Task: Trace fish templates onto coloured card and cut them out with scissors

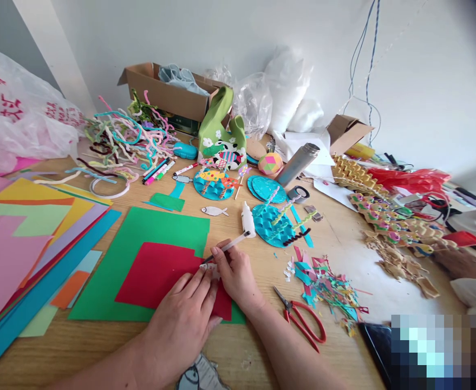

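My right hand (235, 271) grips a slim pen (232, 241), its tip down at a small white paper fish (206, 266). Laid flat with its fingers out, my left hand (189, 306) presses that cutout onto a sheet of red paper (150, 276) and covers part of it. Beneath the red sheet lies a larger green sheet (140, 225). Beyond my hands are another paper fish (214, 210) and a white glue bottle (247, 219). Red-handled scissors (300, 319) rest to the right of my right forearm.
Coloured paper sheets (10, 244) are stacked at left, with pipe cleaners (132, 135) behind. Blue decorated discs (268, 225), a metal flask (298, 165) and paper scraps (323, 281) sit rightward. Another person's hand (461, 260) shows at the right edge, near a dark tablet-like object (373, 346).
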Available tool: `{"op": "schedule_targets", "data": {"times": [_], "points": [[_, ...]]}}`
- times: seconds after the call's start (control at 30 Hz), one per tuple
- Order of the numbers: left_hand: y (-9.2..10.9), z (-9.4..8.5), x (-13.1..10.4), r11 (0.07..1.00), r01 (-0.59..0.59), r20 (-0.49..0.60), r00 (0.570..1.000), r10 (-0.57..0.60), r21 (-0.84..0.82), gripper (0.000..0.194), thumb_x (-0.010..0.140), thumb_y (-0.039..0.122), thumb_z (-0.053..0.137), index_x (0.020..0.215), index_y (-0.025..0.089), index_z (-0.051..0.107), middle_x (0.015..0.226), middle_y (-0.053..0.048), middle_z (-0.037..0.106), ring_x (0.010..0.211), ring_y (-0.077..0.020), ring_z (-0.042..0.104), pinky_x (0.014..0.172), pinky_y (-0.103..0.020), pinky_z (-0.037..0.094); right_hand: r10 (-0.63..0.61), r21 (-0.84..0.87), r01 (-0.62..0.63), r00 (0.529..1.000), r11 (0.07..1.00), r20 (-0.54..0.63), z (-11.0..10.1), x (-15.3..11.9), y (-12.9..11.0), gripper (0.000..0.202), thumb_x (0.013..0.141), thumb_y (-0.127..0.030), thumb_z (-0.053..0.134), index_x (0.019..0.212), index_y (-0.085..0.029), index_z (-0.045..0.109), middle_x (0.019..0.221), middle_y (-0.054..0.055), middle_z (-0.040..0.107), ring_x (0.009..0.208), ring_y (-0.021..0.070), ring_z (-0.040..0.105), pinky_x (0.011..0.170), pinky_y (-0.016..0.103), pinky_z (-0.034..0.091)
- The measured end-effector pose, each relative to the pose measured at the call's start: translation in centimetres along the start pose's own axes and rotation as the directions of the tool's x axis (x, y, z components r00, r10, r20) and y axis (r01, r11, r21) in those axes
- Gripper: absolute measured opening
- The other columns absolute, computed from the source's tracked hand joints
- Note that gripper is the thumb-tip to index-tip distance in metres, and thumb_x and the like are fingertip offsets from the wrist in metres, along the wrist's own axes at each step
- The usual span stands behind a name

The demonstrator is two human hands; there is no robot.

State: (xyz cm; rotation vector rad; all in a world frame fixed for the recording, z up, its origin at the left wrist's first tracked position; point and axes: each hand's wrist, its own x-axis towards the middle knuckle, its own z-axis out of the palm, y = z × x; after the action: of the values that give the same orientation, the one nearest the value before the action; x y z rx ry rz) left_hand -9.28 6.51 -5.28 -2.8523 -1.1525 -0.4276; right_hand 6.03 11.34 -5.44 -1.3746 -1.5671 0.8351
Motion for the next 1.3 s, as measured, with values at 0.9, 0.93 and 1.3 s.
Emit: {"op": "schedule_targets", "data": {"times": [0.9,0.93,1.3], "points": [[-0.05,0.13,0.3,1.0,0.015,-0.019,1.0,-0.015,0.0,0.037,0.093,0.032,0.048,0.121,0.011,0.062,0.131,-0.016,0.06,0.121,-0.0305,0.054,0.097,-0.045,0.043,0.034,-0.101,-0.05,0.987,0.994,-0.156,-0.64,0.22,-0.07,0.029,0.092,-0.035,0.046,0.068,-0.021,0.047,0.056,-0.003,0.051,0.049,0.0106,0.046,0.049,0.022,0.033],[-0.06,0.18,0.3,1.0,0.011,-0.025,1.0,-0.011,0.003,0.038,0.093,0.032,0.047,0.121,0.011,0.062,0.132,-0.016,0.059,0.121,-0.0303,0.054,0.096,-0.045,0.043,0.034,-0.097,-0.05,0.987,0.994,-0.155,-0.65,0.21,-0.09,0.028,0.092,-0.035,0.046,0.068,-0.021,0.047,0.056,-0.003,0.052,0.049,0.0106,0.046,0.049,0.022,0.034],[-0.21,0.27,0.57,1.0,-0.001,-0.03,1.0,0.001,0.01,0.033,0.093,0.029,0.047,0.117,0.014,0.064,0.131,-0.013,0.061,0.118,-0.0288,0.055,0.095,-0.044,0.044,-0.023,-0.149,0.001,0.989,0.989,-0.146,-0.96,0.18,0.16,0.03,0.093,-0.034,0.043,0.066,-0.021,0.044,0.06,-0.001,0.053,0.053,0.012,0.047,0.054,0.023,0.035]]}}
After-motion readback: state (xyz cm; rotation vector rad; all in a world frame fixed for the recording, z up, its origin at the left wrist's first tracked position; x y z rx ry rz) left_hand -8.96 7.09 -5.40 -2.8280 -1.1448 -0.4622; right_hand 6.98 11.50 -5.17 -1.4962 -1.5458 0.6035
